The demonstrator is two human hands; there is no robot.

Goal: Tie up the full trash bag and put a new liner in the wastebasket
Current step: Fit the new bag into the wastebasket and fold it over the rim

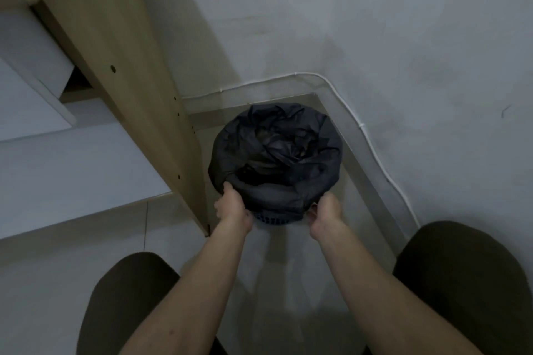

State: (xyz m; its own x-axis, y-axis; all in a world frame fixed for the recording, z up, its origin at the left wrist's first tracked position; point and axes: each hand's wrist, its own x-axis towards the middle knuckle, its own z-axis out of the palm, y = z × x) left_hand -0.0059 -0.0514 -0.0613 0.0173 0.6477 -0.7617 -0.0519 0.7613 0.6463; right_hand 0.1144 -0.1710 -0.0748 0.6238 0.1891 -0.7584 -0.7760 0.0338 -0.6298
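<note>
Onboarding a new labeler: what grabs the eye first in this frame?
The black trash bag, folded over the rim of a dark blue wastebasket in the floor corner. Then the left hand and right hand gripping the bag's near edge, beside a tall wooden panel.

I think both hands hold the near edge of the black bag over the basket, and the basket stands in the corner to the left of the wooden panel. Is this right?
Not quite. In the head view the basket stands to the right of the wooden panel, not the left. The rest holds: left hand and right hand both grip the near edge of the black bag.
</note>
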